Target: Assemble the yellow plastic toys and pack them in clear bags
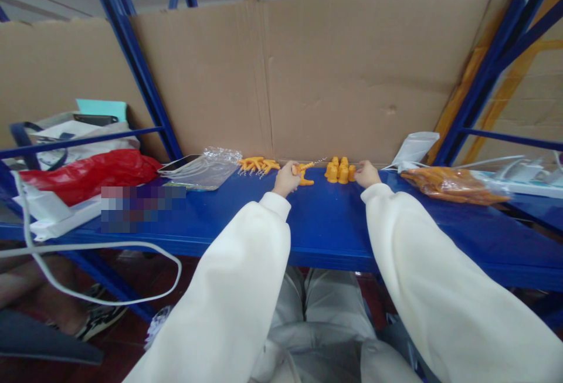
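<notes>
My left hand (285,179) rests on the blue shelf (325,224), fingers closed around a small orange plastic part (304,173) with a thin metal chain trailing to the right. My right hand (366,174) lies curled beside a tight cluster of orange cone-shaped pieces (339,170), touching the rightmost one; I cannot see whether it holds anything. A loose pile of orange parts with chains (258,165) lies to the left of my left hand. Both arms wear white sleeves.
A cardboard sheet (308,72) backs the shelf. A clear plastic bag (206,167) and a phone (178,163) lie at left, with a red bag (88,175) beyond. A bag of orange parts (448,185) and a white bag (413,148) sit at right. A white cable (109,248) hangs at left.
</notes>
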`<state>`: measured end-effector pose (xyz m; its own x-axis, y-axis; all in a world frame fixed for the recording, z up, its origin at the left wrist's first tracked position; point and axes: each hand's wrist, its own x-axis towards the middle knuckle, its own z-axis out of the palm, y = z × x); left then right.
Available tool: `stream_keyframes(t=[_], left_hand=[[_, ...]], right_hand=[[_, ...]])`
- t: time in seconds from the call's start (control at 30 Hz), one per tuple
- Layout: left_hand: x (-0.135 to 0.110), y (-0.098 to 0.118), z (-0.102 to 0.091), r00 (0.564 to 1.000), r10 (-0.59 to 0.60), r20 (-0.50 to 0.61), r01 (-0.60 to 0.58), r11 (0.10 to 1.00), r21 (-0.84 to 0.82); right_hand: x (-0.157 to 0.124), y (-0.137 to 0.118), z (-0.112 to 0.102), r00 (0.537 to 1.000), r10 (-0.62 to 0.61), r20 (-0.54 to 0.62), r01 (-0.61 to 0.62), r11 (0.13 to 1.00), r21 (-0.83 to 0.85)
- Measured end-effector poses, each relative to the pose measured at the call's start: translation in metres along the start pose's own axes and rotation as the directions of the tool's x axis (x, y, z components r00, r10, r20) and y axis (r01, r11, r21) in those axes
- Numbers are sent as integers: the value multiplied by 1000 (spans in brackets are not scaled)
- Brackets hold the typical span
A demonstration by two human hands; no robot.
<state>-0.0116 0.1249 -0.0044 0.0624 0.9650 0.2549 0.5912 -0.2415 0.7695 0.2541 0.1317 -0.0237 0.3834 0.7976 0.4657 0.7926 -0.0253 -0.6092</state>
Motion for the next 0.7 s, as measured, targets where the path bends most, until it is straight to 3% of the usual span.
stream_keyframes(t=[0.13,0.37,0.57,0.7], left_hand=[[0,1,0,1000,-8,-5,8,1000,-6],[3,-4,2,999,32,-6,-32,999,-29],[13,-15,7,986,158,-57,-158,987,-1],[22,-23,10,954,283,-94,-284,959,6]], right_hand=[[-2,-6,-2,995,82,52,-79,995,-56],[-6,-11,-6,997,15,-72,-20,997,-69],[-10,-31,-6,947,-280,-155,282,959,-7],[-21,-51,-1,879,-476,-34,477,877,55]])
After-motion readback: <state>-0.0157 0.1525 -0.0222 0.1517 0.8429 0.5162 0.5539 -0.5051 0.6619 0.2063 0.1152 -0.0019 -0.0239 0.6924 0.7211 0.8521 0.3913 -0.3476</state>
